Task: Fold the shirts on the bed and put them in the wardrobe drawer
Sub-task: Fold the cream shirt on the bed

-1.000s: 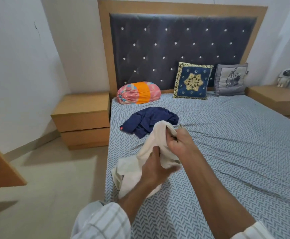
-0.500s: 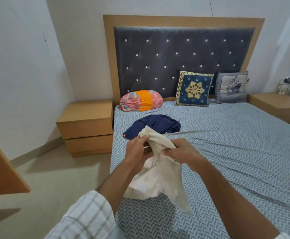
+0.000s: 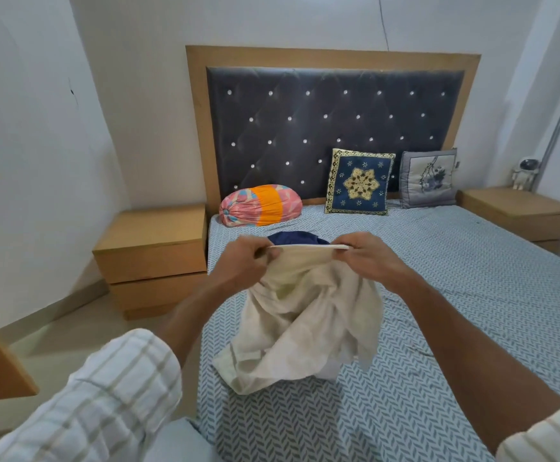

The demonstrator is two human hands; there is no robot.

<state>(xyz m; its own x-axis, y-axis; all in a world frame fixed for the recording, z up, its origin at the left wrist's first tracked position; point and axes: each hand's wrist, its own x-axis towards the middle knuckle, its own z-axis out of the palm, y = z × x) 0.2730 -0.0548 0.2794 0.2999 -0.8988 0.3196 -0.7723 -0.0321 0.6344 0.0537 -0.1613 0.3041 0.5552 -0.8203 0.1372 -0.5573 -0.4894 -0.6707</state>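
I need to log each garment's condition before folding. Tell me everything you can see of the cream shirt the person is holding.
The cream shirt is a plain off-white garment of soft, crumpled fabric. The left hand and right hand each pinch one hemmed edge, stretched taut between them. The rest hangs bunched and twisted, its lower folds resting on the bed. It hides most of the navy shirt behind it. Sleeves and collar cannot be told apart.

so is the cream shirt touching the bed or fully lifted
Touching. In the head view both the left hand and right hand hold the cream shirt up by one edge, but its lower folds rest on the bed.
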